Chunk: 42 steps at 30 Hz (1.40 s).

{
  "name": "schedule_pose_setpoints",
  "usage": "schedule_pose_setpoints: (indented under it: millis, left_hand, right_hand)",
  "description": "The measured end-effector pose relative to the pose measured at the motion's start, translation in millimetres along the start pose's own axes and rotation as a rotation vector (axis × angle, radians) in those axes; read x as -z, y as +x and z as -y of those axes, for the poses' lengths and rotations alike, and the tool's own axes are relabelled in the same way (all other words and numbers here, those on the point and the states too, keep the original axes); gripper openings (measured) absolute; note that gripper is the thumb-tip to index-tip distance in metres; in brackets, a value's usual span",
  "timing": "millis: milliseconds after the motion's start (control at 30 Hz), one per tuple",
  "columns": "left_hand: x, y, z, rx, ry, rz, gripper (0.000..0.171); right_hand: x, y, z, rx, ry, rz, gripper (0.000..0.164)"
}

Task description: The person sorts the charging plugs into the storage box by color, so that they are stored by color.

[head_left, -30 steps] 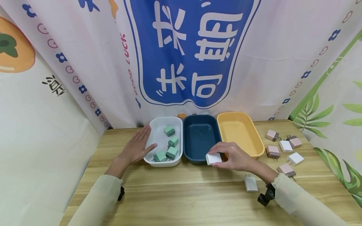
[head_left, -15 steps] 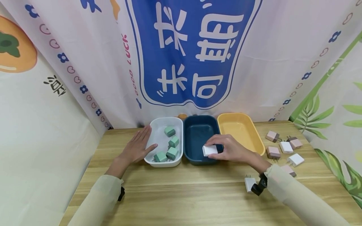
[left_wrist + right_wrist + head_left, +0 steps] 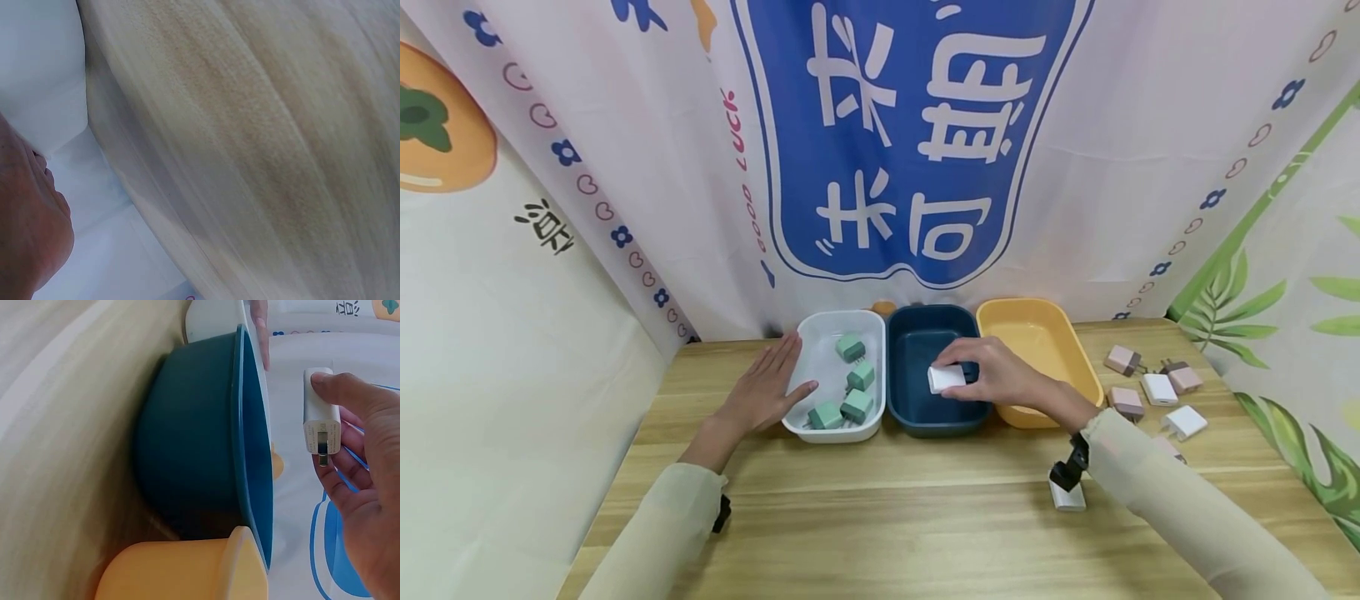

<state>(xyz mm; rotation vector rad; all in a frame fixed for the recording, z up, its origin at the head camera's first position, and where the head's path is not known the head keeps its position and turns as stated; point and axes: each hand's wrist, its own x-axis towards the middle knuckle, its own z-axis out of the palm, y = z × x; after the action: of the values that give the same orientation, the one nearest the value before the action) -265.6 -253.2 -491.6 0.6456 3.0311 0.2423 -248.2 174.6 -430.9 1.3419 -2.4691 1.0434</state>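
Note:
A white plug-in charger (image 3: 946,378) is pinched between the thumb and fingers of my right hand (image 3: 992,372), above the dark blue bin (image 3: 936,427). In the right wrist view the charger (image 3: 322,412) shows its printed end with metal prongs, held higher than the blue bin's rim (image 3: 240,437). My left hand (image 3: 765,387) lies with straight fingers against the left rim of the white bin (image 3: 835,435). Several green chargers (image 3: 857,406) lie inside that bin. Only part of the left hand (image 3: 31,219) shows in the left wrist view.
A yellow bin (image 3: 1037,350) stands right of the blue one. Several pink chargers (image 3: 1124,402) and white chargers (image 3: 1184,422) lie loose on the right of the wooden table (image 3: 865,533). One white charger (image 3: 1067,495) sits nearer, partly under the right wrist. A printed curtain (image 3: 1090,208) hangs behind.
My right hand has carried the white charger left and farther back, from the blue bin's front right corner to over its middle. The left hand has stayed where it was.

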Motion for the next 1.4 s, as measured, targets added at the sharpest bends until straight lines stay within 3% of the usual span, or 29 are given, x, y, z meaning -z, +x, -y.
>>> schedule_pose_setpoints:
  millis: [167,467,1400]
  left_hand:
    - [-0.1,0.2,1.2,0.002,-0.004,0.009,0.095]
    - [0.8,-1.4,0.2,0.004,-0.001,0.017,0.094]
    - [1.3,-2.1,-1.0,0.004,-0.003,0.006,0.094]
  right_hand:
    - [-0.6,7.1,-5.8,-0.020,0.001,0.009,0.034]
    - [-0.2,15.8,-15.2,-0.144,0.006,0.043,0.036]
    - [-5.4,41.1,-53.2,-0.326,0.042,0.100,0.036]
